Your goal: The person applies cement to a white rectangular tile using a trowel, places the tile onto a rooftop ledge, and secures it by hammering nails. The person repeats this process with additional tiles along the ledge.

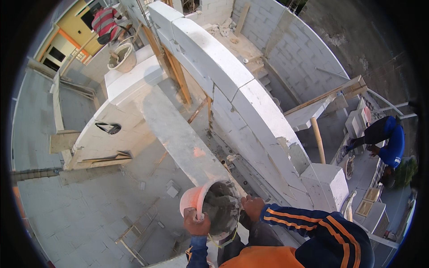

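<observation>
A worn pinkish-orange bucket (192, 196) is tilted in front of me, with wet grey mortar (220, 206) inside. My left hand (196, 222) is closed round the left side of its rim. On the other side, my right hand (253, 208) is closed at the right edge of the bucket; its fingertips are partly hidden. Beyond the bucket a long grey plank (178, 134) slopes away from me. To the right curves a white block wall (223, 67), with a loose-looking block (325, 183) at its near end.
Below lies a floor (80, 201) with scattered blocks. Another mortar bucket (122, 60) stands on the low wall, near a person in a striped shirt (106, 21). At right a person in blue (391, 142) bends beside another bucket (348, 167). Wooden props (177, 76) lean against the wall.
</observation>
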Tool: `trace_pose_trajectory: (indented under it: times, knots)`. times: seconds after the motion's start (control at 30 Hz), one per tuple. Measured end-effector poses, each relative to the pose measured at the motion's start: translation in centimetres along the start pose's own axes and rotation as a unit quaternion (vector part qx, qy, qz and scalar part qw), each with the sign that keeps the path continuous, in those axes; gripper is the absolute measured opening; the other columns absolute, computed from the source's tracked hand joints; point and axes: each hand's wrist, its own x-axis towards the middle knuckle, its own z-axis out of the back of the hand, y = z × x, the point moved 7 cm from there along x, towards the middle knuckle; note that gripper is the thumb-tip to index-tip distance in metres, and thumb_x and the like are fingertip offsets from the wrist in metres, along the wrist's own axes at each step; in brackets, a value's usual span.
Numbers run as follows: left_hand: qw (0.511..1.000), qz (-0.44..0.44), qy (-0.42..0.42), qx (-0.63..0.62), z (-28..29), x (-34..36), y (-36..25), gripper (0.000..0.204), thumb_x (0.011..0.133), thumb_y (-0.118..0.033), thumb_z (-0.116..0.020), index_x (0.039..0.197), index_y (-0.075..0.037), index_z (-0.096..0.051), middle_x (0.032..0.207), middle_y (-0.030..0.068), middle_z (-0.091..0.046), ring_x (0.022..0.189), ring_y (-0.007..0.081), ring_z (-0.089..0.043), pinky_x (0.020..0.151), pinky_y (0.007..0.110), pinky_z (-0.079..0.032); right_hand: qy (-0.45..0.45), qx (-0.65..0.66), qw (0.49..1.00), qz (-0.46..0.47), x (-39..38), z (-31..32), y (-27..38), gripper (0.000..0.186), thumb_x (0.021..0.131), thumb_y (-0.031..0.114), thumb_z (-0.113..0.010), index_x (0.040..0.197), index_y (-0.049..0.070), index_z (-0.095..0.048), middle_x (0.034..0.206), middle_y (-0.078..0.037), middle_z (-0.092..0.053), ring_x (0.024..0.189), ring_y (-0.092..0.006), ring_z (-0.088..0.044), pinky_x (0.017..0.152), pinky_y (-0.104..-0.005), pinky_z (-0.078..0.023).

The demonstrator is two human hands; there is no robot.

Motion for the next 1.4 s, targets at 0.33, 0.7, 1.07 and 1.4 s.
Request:
trace_pose_trajectory:
  times: [0.33, 0.7, 1.07, 1.4]
  knots:
    - [0.983, -0.097, 0.009, -0.159, 10.2, 5.6, -13.3, 0.022, 0.063, 0.004, -0.064, 0.085, 0.006, -0.060, 0.118, 0.0232, -0.066, 0.109, 0.0365, -0.064, 0.092, 0.037, -0.049, -0.288, -0.198, 0.936, 0.041, -6.8, 20.5, 4.9, 0.056, 0.082, 0.010, -0.061, 0.137, 0.002, -0.050, 0.099, -0.023, -0.063, 0.078, -0.0324, -0.069, 0.066, -0.0426, -0.055]
    - [0.937, -0.260, 0.052, -0.228, 10.0, 13.4, -24.9, 0.030, 0.064, 0.002, -0.060, 0.093, 0.008, -0.062, 0.109, 0.0150, -0.068, 0.093, 0.0186, -0.061, 0.085, 0.029, -0.047, 0.095, 0.213, 0.972, -0.039, -5.1, 17.7, 1.6, 0.036, 0.083, 0.032, -0.067, 0.099, 0.000, -0.067, 0.091, -0.021, -0.072, 0.087, -0.0370, -0.070, 0.078, -0.0450, -0.055]
    - [0.946, -0.246, 0.047, -0.208, 7.7, 16.7, -26.5, 0.051, 0.063, 0.001, -0.060, 0.114, 0.007, -0.065, 0.111, 0.0126, -0.067, 0.097, 0.0166, -0.061, 0.090, 0.030, -0.047, -0.113, 0.077, 0.983, -0.121, -3.5, 21.7, 0.9, 0.031, 0.081, 0.016, -0.065, 0.105, -0.002, -0.061, 0.091, -0.020, -0.072, 0.086, -0.0322, -0.073, 0.071, -0.0435, -0.057]
    - [0.954, -0.137, 0.090, -0.250, 6.3, 20.0, -24.3, 0.057, 0.060, 0.002, -0.059, 0.116, 0.010, -0.063, 0.105, 0.0088, -0.066, 0.091, 0.0160, -0.061, 0.085, 0.027, -0.047, 0.112, 0.430, 0.896, -0.014, -1.7, 21.0, -0.2, 0.055, 0.091, 0.051, -0.061, 0.108, 0.000, -0.064, 0.074, -0.011, -0.066, 0.065, -0.0213, -0.066, 0.064, -0.0355, -0.053]
